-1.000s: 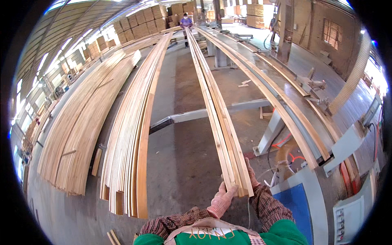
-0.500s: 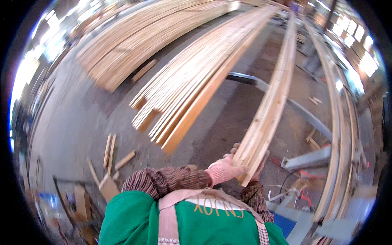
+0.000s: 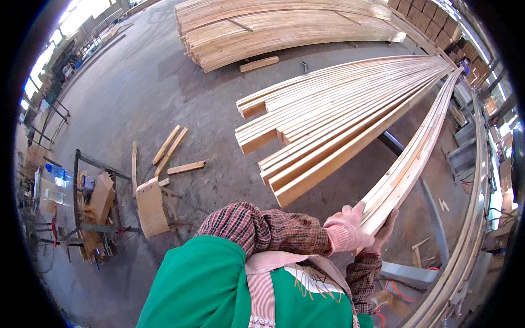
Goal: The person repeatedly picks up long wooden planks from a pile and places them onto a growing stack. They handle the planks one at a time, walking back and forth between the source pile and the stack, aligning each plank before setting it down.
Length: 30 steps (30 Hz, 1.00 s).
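A bundle of long, pale wooden planks (image 3: 411, 167) runs from my hands toward the far right. My left hand (image 3: 348, 227), in a pink knit glove, is closed round the near end of these planks from the left side. On the other side my gloved right hand (image 3: 386, 232) grips the same end, its fingers partly hidden by the wood. Left of them lies a row of similar planks (image 3: 328, 126), side by side with uneven near ends. A strip of floor shows between that row and the near part of the held planks.
A large timber stack (image 3: 290, 35) stands farther back, with a short wood block (image 3: 258, 64) before it. Offcuts (image 3: 170, 147) and a cardboard piece (image 3: 152, 208) lie left, near a dark metal frame (image 3: 76, 191). More long boards (image 3: 474, 218) line the right. A person (image 3: 465, 66) is far off.
The view has turned left, so the plank row and stack appear farther right. Both hands still hold the planks, whose near end is now somewhat closer to the row.
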Each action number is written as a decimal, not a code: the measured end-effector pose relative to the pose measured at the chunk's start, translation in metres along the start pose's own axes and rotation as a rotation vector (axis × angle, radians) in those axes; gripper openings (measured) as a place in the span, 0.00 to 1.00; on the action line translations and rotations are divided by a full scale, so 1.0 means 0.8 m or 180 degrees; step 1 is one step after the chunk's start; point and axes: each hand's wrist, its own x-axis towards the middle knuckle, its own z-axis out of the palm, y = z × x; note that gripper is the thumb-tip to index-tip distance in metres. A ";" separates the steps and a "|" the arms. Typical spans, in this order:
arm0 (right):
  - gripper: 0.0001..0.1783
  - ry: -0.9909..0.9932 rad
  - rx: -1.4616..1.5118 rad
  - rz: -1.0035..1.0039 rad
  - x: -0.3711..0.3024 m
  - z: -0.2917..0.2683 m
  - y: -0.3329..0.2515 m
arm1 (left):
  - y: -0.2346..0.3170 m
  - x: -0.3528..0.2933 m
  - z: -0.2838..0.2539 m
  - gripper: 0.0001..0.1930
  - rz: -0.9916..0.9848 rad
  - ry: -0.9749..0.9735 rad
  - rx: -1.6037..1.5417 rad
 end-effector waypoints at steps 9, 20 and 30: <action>0.39 -0.0249 -0.0324 -0.0779 0.129 0.229 0.009 | -0.023 0.040 -0.279 0.48 0.0417 -0.0158 -0.0670; 0.40 -0.0288 -0.0067 -0.0815 0.309 0.596 0.203 | -0.178 0.147 -0.669 0.49 0.0380 0.0041 -0.0691; 0.47 0.0170 -0.0831 -0.0326 0.460 0.892 0.380 | -0.377 0.345 -0.940 0.45 0.0748 0.0025 -0.2120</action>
